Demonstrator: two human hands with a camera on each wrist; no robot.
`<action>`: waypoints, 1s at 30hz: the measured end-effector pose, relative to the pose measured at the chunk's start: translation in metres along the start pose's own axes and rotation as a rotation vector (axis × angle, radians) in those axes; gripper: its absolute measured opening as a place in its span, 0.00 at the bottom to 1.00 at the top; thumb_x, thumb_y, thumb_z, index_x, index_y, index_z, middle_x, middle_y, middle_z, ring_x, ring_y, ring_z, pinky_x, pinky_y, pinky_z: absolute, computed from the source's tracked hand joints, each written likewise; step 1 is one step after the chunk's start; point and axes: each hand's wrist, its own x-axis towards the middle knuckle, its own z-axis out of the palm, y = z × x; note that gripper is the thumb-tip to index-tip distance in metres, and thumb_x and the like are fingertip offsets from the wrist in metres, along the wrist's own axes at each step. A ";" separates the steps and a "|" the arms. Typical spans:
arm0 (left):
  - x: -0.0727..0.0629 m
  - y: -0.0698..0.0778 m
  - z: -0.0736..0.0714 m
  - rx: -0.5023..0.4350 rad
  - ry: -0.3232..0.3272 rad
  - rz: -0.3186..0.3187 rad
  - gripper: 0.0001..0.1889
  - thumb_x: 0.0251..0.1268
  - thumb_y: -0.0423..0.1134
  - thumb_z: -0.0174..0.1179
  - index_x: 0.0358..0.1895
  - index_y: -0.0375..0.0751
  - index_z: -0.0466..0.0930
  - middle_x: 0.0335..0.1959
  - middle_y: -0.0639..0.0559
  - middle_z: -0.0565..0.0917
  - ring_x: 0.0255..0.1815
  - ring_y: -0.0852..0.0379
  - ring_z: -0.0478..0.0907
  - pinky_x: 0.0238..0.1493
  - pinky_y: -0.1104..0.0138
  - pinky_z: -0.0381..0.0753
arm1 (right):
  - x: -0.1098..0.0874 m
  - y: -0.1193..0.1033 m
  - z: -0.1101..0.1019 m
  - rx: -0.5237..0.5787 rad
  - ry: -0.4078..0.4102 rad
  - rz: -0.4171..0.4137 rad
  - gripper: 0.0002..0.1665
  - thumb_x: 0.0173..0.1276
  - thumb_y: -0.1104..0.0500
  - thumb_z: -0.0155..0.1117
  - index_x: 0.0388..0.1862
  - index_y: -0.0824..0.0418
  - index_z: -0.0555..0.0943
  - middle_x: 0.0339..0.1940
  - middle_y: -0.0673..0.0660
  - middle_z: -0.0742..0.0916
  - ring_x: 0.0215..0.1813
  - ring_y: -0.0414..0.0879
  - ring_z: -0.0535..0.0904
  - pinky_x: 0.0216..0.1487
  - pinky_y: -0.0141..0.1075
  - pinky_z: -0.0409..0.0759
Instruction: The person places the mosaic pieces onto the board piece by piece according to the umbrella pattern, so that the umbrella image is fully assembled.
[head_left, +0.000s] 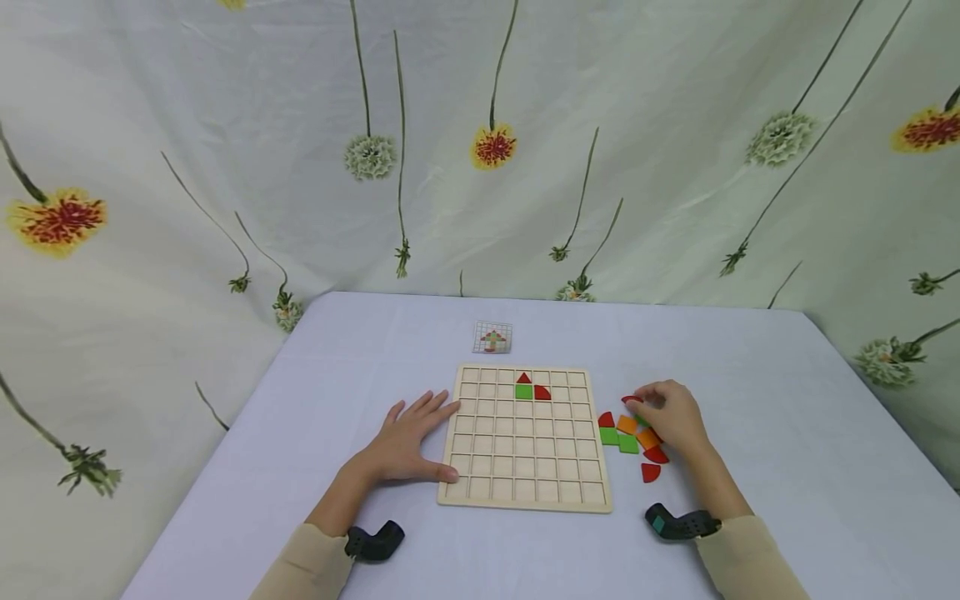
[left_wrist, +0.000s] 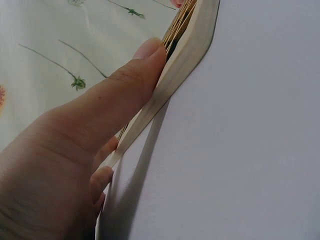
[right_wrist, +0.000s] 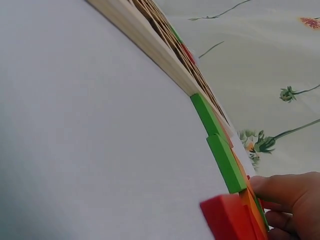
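A wooden grid board (head_left: pixel 525 451) lies on the table. My left hand (head_left: pixel 408 442) rests at its left side, fingers spread, with thumb and fingertips on the rim; the left wrist view shows the thumb (left_wrist: pixel 112 97) against the edge. In the upper rows sit a red triangle (head_left: pixel 523 378), a green square (head_left: pixel 523 392) and a red quarter-circle (head_left: pixel 542 392). Right of the board, my right hand (head_left: pixel 673 417) pinches a red curved-edged piece (head_left: pixel 630 400) between thumb and fingers, partly hidden by them. Loose green squares (head_left: pixel 628 444), orange squares (head_left: pixel 627 425) and red quarter-circles (head_left: pixel 651 472) lie beneath and beside it.
Behind the board is a small pattern card (head_left: pixel 492 337) with a coloured figure on a grid. The white-covered table (head_left: pixel 390 333) ends at a flower-printed cloth (head_left: pixel 435 225). Each wrist wears a black camera band (head_left: pixel 375 542).
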 end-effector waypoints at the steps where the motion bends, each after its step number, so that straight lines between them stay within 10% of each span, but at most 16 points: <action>1: 0.000 0.000 0.000 0.000 -0.001 0.000 0.56 0.41 0.72 0.66 0.75 0.49 0.61 0.77 0.45 0.55 0.78 0.43 0.43 0.70 0.38 0.36 | 0.000 0.000 0.000 0.000 -0.002 -0.001 0.16 0.65 0.58 0.68 0.45 0.70 0.82 0.45 0.67 0.80 0.46 0.58 0.72 0.51 0.52 0.76; 11: -0.001 -0.002 0.000 0.004 0.002 0.004 0.56 0.41 0.72 0.67 0.75 0.48 0.60 0.77 0.45 0.55 0.78 0.43 0.44 0.70 0.38 0.36 | -0.001 -0.002 0.003 0.066 -0.012 -0.004 0.13 0.66 0.60 0.68 0.44 0.66 0.78 0.41 0.63 0.83 0.45 0.56 0.75 0.50 0.48 0.76; 20: 0.000 0.000 -0.001 0.003 0.001 0.008 0.56 0.41 0.72 0.67 0.75 0.48 0.61 0.77 0.45 0.55 0.78 0.43 0.44 0.70 0.38 0.37 | 0.001 -0.012 0.001 0.172 -0.012 0.002 0.12 0.68 0.59 0.66 0.46 0.65 0.80 0.42 0.61 0.85 0.44 0.53 0.78 0.39 0.26 0.76; 30: -0.001 0.000 -0.001 -0.001 0.003 0.008 0.56 0.41 0.71 0.67 0.75 0.48 0.61 0.77 0.45 0.55 0.78 0.43 0.44 0.70 0.38 0.37 | 0.008 -0.032 0.007 0.266 -0.090 -0.062 0.13 0.68 0.58 0.67 0.45 0.64 0.80 0.42 0.59 0.85 0.44 0.53 0.78 0.43 0.33 0.79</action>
